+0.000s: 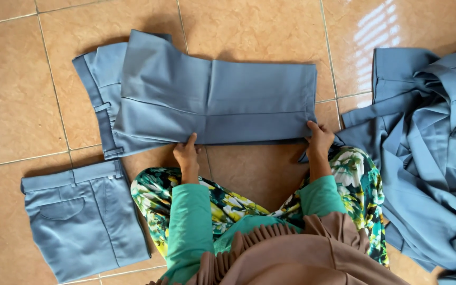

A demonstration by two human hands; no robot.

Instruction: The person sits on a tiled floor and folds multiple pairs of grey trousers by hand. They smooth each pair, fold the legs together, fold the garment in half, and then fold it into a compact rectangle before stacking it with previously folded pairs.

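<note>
While both hands pinch its near edge, left hand (187, 153) mid-hem and right hand (319, 138) at the corner, one half-folded trousers (212, 100) lies flat ahead. One folded pair (83, 219) sits left; a loose heap (428, 153), uncountable, right. Floor (17, 95): glossy tan tiles.

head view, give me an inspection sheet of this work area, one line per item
surface: tan tiled floor, glossy, sunlight patch at the upper right
job's things: blue-grey trousers lying flat, legs doubled over towards the waistband
clutter: folded trousers at the lower left; loose pile of blue-grey garments at the right
grippers: left hand on the near edge at the middle; right hand gripping the right end of that edge
cables: nothing seen
surroundings: the person's floral-print knees and green sleeves; nothing else seen
</note>
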